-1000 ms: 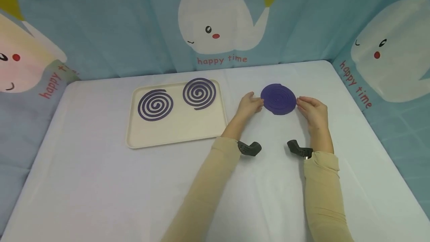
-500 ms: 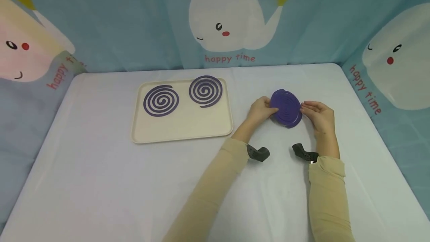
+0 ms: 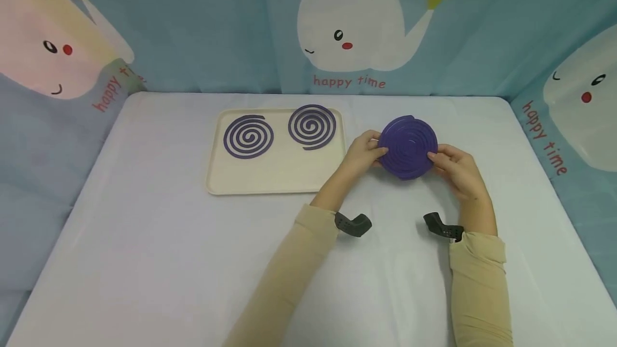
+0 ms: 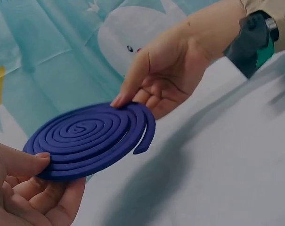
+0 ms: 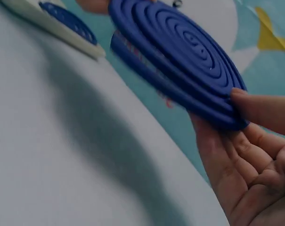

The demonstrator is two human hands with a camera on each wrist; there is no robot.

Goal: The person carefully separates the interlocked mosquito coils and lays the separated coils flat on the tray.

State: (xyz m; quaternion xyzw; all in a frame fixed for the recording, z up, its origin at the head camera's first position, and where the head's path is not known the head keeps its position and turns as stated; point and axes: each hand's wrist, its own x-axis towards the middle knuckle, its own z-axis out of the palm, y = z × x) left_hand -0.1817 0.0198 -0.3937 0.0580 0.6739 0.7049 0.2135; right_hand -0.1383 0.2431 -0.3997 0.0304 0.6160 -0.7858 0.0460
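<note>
compared with a second ago, when it was seen flat on the white table (image 3: pixel 159 256), the purple coil (image 3: pixel 407 146) has been lifted clear of it. its opposite edges are pinched by the left hand (image 3: pixel 362 152) and the right hand (image 3: pixel 457 171), each thumb laid on top, fingers curled beneath, parted only by the coil's thickness. the coil is held beside the cream tray (image 3: pixel 275 178), where two looser spirals (image 3: pixel 250 137) are placed.
</note>
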